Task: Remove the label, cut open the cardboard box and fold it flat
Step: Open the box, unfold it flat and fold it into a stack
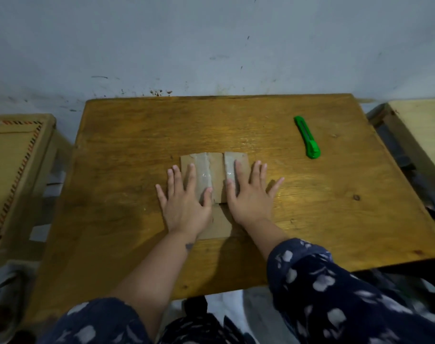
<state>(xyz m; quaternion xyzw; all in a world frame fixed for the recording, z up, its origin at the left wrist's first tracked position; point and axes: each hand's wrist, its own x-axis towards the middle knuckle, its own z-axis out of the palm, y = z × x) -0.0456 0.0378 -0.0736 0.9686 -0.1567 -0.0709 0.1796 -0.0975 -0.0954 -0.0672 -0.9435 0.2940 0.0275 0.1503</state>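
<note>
While the flattened brown cardboard box (216, 175) lies mid wooden counter (137, 145), left hand (185, 202), right hand (248, 197) pressing it, each grip spread flat, green plastic utility knife (307, 137) well apart, far right.

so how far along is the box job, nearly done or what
Nearly done. The cardboard box lies flat on the table, cut open, and the green cutter is set aside. Left hand and right hand press it flat with straight fingers. Glossy tape strips remain; no label shows.
</note>
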